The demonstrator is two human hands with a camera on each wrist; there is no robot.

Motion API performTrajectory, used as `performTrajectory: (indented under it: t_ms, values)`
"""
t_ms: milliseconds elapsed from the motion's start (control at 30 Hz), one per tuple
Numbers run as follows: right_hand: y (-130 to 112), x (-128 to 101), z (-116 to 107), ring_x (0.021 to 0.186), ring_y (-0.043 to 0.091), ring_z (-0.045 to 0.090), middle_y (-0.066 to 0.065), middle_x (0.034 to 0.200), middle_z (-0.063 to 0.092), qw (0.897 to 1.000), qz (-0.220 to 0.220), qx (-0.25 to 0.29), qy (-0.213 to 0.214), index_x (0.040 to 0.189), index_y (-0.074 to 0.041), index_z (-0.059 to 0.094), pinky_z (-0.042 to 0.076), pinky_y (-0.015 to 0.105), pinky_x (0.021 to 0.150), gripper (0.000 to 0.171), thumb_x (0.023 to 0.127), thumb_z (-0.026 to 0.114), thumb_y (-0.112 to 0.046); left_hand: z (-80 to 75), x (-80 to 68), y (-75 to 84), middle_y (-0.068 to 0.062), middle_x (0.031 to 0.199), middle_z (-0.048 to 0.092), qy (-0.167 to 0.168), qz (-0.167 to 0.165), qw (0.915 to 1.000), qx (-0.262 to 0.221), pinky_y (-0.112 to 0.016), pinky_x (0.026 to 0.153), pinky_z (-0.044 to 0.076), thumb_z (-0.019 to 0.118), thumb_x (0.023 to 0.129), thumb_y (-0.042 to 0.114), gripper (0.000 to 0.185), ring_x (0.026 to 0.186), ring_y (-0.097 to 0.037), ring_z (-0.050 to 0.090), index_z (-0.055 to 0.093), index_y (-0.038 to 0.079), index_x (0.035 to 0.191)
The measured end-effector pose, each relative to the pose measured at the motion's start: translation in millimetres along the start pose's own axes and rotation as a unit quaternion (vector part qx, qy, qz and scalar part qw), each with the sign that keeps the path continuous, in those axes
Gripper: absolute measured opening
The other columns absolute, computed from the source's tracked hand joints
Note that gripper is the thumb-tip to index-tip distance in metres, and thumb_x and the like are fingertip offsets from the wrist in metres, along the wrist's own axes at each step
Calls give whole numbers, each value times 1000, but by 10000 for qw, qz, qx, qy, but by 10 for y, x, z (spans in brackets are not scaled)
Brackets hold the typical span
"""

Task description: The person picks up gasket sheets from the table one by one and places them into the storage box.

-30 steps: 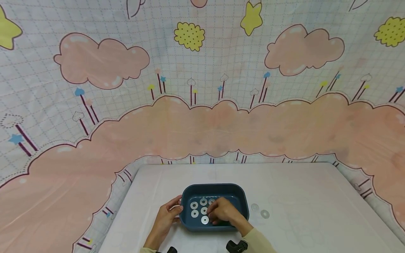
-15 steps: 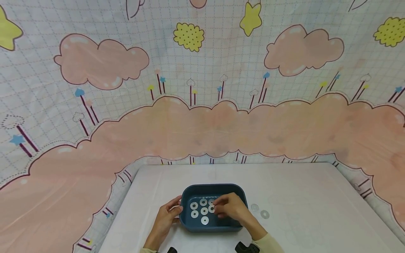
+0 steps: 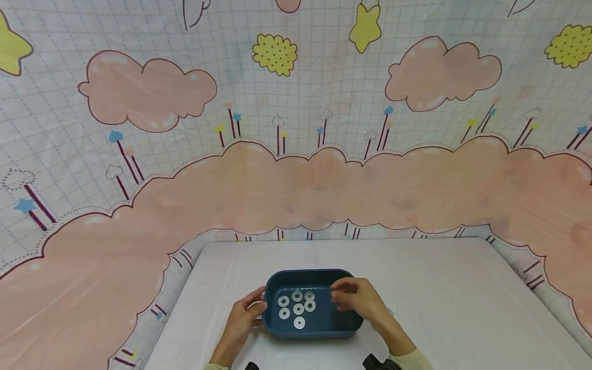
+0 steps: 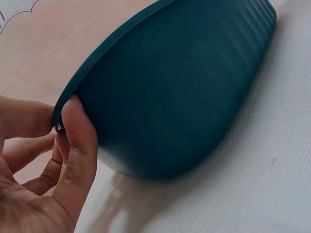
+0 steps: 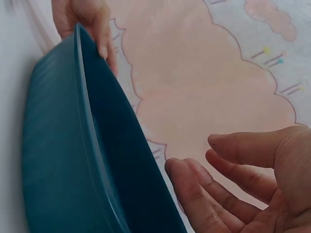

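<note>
At the near edge of the white table (image 3: 439, 288) sits a dark blue tub (image 3: 311, 331), its long axis running left to right across the person's body. Six flat silver washers (image 3: 297, 308) lie in the tub's left half: three along the far row, two just nearer, one alone nearest the front wall. The left hand (image 3: 244, 317) is on the tub's left end, thumb hooked over the rim and fingers curled against the outer wall; the left wrist view shows that pinch on the rim (image 4: 73, 104) plainly. The right hand (image 3: 358, 298) hovers above the tub's right end, fingers loosely bent and spread, nothing between them; the right wrist view shows its bare fingertips (image 5: 194, 189) just beside the tub wall, palm open toward it. The washers lie to the left of the right hand, across the tub's bare right floor, so that hand has clear air between it and them. The left hand is nearer to the washers but is taken up with the rim. Behind the tub hangs a backdrop cloth (image 3: 296, 169) printed with pink clouds, yellow stars and a pale grid.
</note>
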State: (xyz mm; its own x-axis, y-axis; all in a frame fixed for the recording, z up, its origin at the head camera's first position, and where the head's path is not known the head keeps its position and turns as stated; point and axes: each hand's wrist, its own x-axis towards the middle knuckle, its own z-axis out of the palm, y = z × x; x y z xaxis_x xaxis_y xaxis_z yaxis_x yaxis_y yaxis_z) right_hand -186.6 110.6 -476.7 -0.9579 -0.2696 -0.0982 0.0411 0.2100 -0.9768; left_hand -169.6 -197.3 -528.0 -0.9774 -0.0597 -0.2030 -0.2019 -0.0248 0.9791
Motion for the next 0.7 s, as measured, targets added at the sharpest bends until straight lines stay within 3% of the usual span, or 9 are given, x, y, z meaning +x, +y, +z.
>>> performTrajectory:
  t_ms: [367, 700]
  values:
    - [56, -157, -341, 90, 20, 71, 22, 108, 69, 9988, 129, -66, 469, 114, 6, 64, 60, 32, 73, 30, 91, 66, -12, 2, -21, -27, -6, 109, 53, 51, 21, 10000, -49, -27, 58, 52, 62, 91, 1, 50, 84, -12, 60, 51, -1, 140]
    - [184, -287, -715, 89, 18, 69, 18, 108, 69, 9953, 24, -445, 865, 114, 2, 65, 59, 28, 74, 28, 91, 67, -14, 10, -30, -55, -6, 110, 53, 56, 27, 10000, -71, -27, 59, 52, 62, 91, 1, 51, 83, -11, 61, 50, -1, 141]
